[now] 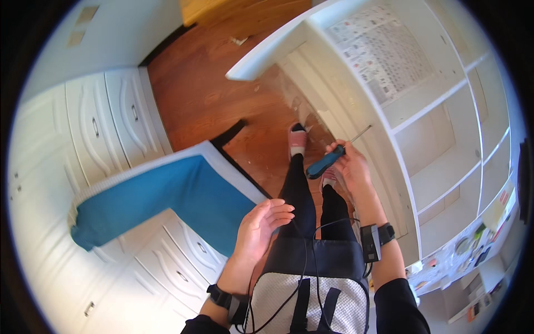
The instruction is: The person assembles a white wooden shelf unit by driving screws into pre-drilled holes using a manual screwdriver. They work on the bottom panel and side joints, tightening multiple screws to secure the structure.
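Toward 3 o'clock from the middle of the view, the right hand (355, 167) is pinched around a blue screwdriver (322, 165), thumb and fingers gripping it where the handle meets the metal shaft. The handle's butt end points to 8 o'clock and the tip to between 1 and 2, over the lower front of a white shelf unit (429, 108); whether the tip touches it, I cannot tell. At 6 o'clock, well apart from the right, the left hand (258, 228) is loosely curved around nothing, fingers side by side and pointing to 2, near the right end of a blue cloth (144, 203) with a pale border.

That cloth spreads from 7 to 9 o'clock in front of white drawers (83, 150) with small metal handles. A dark bar (231, 133) runs along its right edge. The wooden floor (206, 92) stretches to 12, and a yellow piece of furniture (204, 8) stands between 11 and 12. Between 1 and 2, a printed sheet (384, 53) lines one compartment of the shelf unit. One foot (297, 141) in a pink-and-white sock stands between 1 and 2, close to the unit.
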`<state>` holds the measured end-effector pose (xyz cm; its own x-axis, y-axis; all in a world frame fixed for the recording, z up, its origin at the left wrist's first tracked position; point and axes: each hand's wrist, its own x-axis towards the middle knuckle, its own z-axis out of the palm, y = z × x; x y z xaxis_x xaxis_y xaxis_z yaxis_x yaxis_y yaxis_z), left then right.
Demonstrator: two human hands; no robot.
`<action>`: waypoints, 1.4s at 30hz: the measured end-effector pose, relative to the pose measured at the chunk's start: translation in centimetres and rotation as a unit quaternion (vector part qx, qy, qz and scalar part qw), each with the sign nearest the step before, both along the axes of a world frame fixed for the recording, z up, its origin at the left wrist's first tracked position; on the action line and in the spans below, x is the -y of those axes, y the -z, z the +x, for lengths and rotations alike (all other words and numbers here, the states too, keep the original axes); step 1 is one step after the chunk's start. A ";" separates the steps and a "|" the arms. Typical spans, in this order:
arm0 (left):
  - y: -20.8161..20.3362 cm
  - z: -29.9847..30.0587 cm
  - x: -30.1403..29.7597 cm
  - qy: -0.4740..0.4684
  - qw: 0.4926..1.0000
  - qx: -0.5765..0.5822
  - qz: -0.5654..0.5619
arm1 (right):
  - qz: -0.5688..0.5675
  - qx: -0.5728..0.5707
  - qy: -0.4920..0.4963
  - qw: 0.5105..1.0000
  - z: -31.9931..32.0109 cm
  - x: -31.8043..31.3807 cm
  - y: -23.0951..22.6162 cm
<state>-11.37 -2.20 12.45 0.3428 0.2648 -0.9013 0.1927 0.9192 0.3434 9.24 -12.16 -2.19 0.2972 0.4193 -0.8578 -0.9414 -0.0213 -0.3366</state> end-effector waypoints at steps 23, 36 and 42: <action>13.2 11.0 -1.3 0.670 0.566 0.040 0.478 | 0.010 0.085 0.163 0.983 -3.0 -1.2 2.5; 19.6 12.0 -3.0 0.508 0.849 0.147 0.019 | -0.007 0.187 0.263 0.947 -7.8 -2.8 4.3; 17.8 13.8 -5.6 0.481 0.816 0.213 -0.239 | 0.104 0.120 0.313 0.936 -8.9 -3.9 2.8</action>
